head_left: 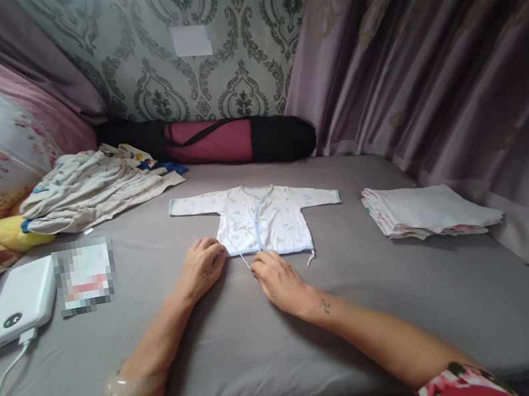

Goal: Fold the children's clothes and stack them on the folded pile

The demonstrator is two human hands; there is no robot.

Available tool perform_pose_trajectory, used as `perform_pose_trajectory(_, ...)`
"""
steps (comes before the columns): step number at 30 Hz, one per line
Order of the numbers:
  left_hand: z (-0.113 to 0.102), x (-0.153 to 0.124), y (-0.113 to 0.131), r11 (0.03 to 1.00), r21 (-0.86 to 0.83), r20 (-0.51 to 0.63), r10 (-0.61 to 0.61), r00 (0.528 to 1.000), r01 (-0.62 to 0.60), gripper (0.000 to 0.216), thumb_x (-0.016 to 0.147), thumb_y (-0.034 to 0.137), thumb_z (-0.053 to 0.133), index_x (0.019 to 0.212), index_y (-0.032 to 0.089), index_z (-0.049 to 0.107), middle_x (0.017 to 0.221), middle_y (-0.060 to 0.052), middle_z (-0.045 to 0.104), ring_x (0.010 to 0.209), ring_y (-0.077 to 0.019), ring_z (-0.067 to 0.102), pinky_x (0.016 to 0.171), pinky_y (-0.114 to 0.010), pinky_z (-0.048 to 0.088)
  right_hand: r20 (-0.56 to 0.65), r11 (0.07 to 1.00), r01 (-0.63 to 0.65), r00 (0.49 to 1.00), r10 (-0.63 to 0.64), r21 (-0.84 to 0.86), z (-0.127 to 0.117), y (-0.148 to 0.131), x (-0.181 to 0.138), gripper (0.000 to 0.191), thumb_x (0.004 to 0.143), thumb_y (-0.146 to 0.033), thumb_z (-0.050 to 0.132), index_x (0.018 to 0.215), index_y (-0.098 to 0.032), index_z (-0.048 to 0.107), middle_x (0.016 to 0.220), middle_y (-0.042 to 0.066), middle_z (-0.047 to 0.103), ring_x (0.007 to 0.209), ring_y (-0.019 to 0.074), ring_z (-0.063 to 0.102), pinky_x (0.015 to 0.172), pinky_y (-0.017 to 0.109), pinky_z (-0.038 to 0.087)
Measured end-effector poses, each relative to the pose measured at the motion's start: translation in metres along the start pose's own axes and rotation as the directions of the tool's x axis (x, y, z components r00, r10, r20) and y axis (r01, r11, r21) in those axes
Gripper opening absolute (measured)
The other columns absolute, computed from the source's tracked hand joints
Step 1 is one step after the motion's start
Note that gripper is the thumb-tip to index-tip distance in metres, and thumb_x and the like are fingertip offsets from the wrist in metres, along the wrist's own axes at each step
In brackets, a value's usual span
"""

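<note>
Whites, greys, mauve

Baby shirt (280, 215): white, small faint bluish prints, edged light blue. Bedsheet (357, 263): plain grey. Carry bag (221, 153): maroon middle, black ends. Wallpaper (241, 60): grey-green, dark damask medallions. Right-hand curtain (424, 63): mauve, faint gold motifs.

Forearms (383, 333) angled inward — left hand (203, 263) and right hand (281, 281) palm-down, loosely curled.
</note>
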State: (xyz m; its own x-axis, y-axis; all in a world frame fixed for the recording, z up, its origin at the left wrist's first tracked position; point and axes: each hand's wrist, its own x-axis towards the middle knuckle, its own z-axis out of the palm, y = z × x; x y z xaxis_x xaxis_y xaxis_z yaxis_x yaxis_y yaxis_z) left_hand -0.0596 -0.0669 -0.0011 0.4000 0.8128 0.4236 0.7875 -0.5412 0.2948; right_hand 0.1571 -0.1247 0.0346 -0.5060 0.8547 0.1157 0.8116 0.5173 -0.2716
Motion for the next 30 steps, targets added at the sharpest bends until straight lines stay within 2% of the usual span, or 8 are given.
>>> perform_pose_trajectory(4,-0.001,0.000,0.002,0.999,-0.006,0.025,-0.040,0.999,0.040,0.026,0.095,0.030,0.041,0.090,0.021,0.064,0.098,-0.007,0.064,0.089,-0.0208,0.054,0.081,-0.035,0.045,0.017,0.997,0.036,0.999,-0.037,0.065,0.002,0.011,0.011,0.026,0.090,-0.004,0.042,0.095,-0.017,0.064,0.097,0.008,0.060,0.094,0.0189,0.054,0.083,0.029,0.045)
perform_pose_trajectory(8,0.000,0.000,0.002,0.999,-0.004,0.034,-0.052,0.998,0.053,0.027,0.097,0.031,0.038,0.092,0.021,0.063,0.098,-0.007,0.063,0.088,-0.0209,0.054,0.080,-0.034,0.045,0.097,0.971,0.032,0.994,-0.056,0.236,-0.008,0.016,0.024,0.026,0.083,-0.001,0.048,0.091,-0.016,0.067,0.095,0.007,0.065,0.093,0.0174,0.059,0.084,0.027,0.045)
perform_pose_trajectory(12,0.000,0.000,0.000,0.999,0.005,0.034,-0.046,0.998,0.046,0.028,0.097,0.030,0.037,0.093,0.022,0.063,0.097,-0.006,0.063,0.089,-0.0206,0.054,0.080,-0.034,0.045,0.163,0.874,-0.064,0.987,-0.017,0.481,-0.029,0.027,0.055,0.026,0.075,-0.002,0.052,0.084,-0.018,0.070,0.085,0.001,0.070,0.081,0.0141,0.064,0.076,0.023,0.047)
perform_pose_trajectory(16,0.000,0.001,0.000,0.999,0.005,0.032,-0.050,0.998,0.050,0.027,0.097,0.030,0.038,0.093,0.022,0.063,0.097,-0.006,0.063,0.088,-0.0205,0.054,0.080,-0.034,0.045,0.111,0.773,-0.119,0.992,0.063,0.623,-0.048,0.052,0.097,0.020,0.074,-0.007,0.056,0.085,-0.016,0.071,0.080,0.001,0.071,0.078,0.0147,0.065,0.074,0.025,0.050)
perform_pose_trajectory(19,-0.001,0.001,0.001,0.998,-0.019,0.040,-0.057,0.998,0.058,0.027,0.097,0.030,0.038,0.094,0.022,0.063,0.099,-0.007,0.063,0.089,-0.0208,0.054,0.081,-0.035,0.045,-0.118,0.856,-0.077,0.980,0.158,0.511,-0.051,0.078,0.119,0.023,0.077,-0.008,0.052,0.089,-0.015,0.071,0.089,0.005,0.071,0.087,0.0174,0.065,0.083,0.029,0.049)
perform_pose_trajectory(22,-0.003,0.001,0.003,0.997,-0.042,0.043,-0.067,0.997,0.068,0.027,0.097,0.032,0.038,0.094,0.022,0.063,0.100,-0.007,0.063,0.091,-0.0207,0.055,0.082,-0.035,0.045,-0.282,0.959,-0.062,0.949,0.142,0.276,-0.044,0.098,0.120,0.034,0.083,-0.006,0.042,0.102,-0.014,0.069,0.107,0.011,0.067,0.105,0.0203,0.060,0.095,0.033,0.044)
perform_pose_trajectory(26,-0.004,0.000,0.005,0.995,-0.053,0.044,-0.085,0.995,0.087,0.028,0.097,0.033,0.038,0.095,0.022,0.063,0.100,-0.007,0.064,0.090,-0.0204,0.057,0.083,-0.035,0.046,-0.160,0.991,-0.064,0.984,0.082,0.115,-0.027,0.105,0.098,0.043,0.091,-0.012,0.033,0.126,-0.011,0.057,0.134,0.016,0.054,0.129,0.0214,0.044,0.108,0.036,0.033)
perform_pose_trajectory(30,-0.003,0.004,0.007,0.995,-0.053,0.013,-0.080,0.997,0.080,0.026,0.097,0.035,0.040,0.101,0.022,0.062,0.105,-0.008,0.064,0.093,-0.0208,0.058,0.083,-0.036,0.045,0.032,0.997,-0.065,0.997,0.064,0.046,-0.015,0.095,0.076,0.054,0.098,-0.035,0.030,0.147,-0.011,0.033,0.156,0.014,0.025,0.145,0.0236,0.014,0.117,0.046,0.011)
